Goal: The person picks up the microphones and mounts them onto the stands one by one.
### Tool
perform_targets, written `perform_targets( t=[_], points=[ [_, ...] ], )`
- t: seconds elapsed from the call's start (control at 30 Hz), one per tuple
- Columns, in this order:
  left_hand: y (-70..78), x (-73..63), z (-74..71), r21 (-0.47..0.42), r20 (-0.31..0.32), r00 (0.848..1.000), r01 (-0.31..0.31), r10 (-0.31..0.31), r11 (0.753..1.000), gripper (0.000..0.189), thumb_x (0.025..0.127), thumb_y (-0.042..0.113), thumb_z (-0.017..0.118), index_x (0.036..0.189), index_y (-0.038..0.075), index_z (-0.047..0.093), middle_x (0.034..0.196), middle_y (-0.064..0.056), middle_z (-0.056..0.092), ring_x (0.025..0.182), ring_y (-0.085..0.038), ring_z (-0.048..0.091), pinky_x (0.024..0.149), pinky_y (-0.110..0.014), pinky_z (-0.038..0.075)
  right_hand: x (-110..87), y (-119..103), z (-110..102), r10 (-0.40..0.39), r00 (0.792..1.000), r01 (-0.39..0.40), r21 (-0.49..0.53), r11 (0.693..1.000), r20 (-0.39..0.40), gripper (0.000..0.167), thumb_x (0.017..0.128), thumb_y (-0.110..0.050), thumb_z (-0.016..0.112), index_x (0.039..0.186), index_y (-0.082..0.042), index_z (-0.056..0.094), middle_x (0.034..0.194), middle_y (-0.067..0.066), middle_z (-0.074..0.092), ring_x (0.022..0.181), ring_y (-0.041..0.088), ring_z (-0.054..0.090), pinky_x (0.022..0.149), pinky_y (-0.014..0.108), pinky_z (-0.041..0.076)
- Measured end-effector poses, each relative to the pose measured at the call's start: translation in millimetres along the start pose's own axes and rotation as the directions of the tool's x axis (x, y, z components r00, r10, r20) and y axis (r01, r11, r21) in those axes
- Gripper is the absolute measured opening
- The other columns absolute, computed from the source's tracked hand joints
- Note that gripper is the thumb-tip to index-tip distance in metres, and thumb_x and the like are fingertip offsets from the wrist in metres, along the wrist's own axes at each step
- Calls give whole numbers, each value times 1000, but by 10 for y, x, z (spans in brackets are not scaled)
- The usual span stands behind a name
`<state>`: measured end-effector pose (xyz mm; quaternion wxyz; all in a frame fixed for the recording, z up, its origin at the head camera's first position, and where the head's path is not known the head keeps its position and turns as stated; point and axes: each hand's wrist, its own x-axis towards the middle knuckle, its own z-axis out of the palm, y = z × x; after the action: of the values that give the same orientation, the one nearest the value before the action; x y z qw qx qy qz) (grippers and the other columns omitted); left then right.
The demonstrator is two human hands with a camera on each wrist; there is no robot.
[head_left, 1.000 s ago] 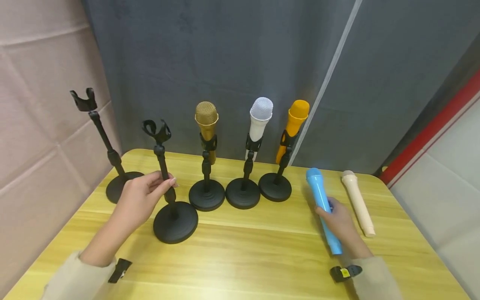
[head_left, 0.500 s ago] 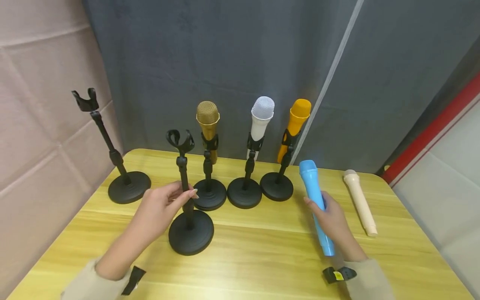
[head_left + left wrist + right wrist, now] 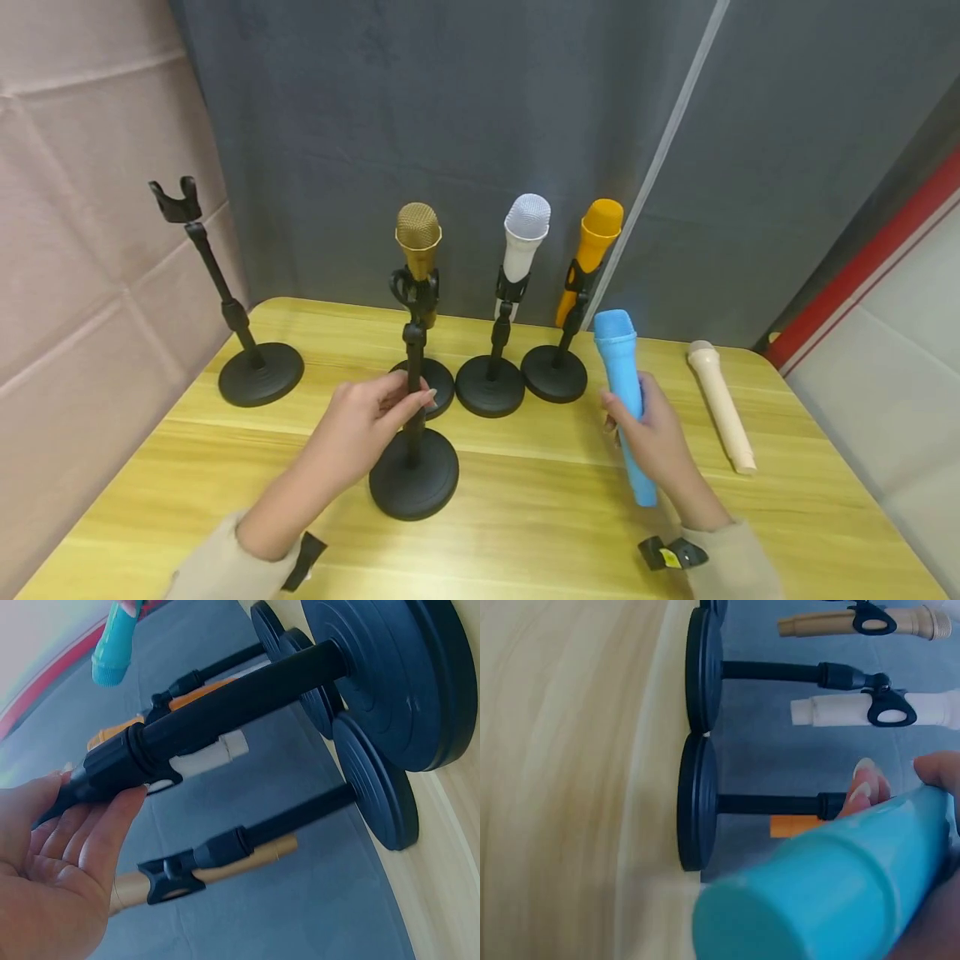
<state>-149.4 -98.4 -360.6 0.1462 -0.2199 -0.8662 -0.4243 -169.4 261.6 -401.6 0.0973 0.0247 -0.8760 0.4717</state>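
My left hand point(image 3: 375, 417) pinches the pole of a black microphone stand point(image 3: 414, 475) between thumb and fingers. The stand is upright, its clip holding nothing, and overlaps the gold microphone point(image 3: 417, 237) behind it in the head view. In the left wrist view, the thumb and fingers grip the pole's collar point(image 3: 112, 769). On the right, my right hand point(image 3: 654, 437) grips a blue microphone point(image 3: 622, 367) around its body, head end tilted up and away. Its rounded tail fills the lower part of the right wrist view, where the blue body point(image 3: 817, 900) hides part of the hand.
A white microphone point(image 3: 525, 233) and an orange one point(image 3: 596, 237) sit in stands at the back, beside the gold one. Another stand point(image 3: 260, 373) with a bare clip is at far left. A cream microphone point(image 3: 723, 408) lies on the wooden table point(image 3: 540, 533) at right.
The left hand has moved the stand to the right and nearer, in front of the gold microphone. The right hand has raised the blue microphone and shifted it slightly left.
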Motion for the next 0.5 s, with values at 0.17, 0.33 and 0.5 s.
perform_targets(
  t=[0.17,0.33,0.5],
  points=[
    [56,20,98,-50,21,1000,-11,12,999,6,95,15,70,97,12,74,95,0,80,91,-16,78,79,-31,63,-22,-62,40,-52,998,51,37,998,26,40,102,-26,63,127,-1,45,86,16,61,61,25,62,54,31,53],
    [106,59,194,-79,43,999,-7,10,997,8,94,18,71,98,11,74,93,-1,79,89,-16,78,78,-28,63,-29,-154,52,-66,998,66,29,997,16,32,101,-27,63,118,-2,49,76,12,59,58,18,58,54,30,49],
    [135,113,294,-100,57,998,-30,36,995,10,95,19,70,97,11,74,93,1,79,90,-15,78,79,-27,63,-31,-306,50,-67,998,65,78,995,17,33,103,-32,60,116,-4,49,76,13,57,60,18,58,57,32,51]
  ],
)
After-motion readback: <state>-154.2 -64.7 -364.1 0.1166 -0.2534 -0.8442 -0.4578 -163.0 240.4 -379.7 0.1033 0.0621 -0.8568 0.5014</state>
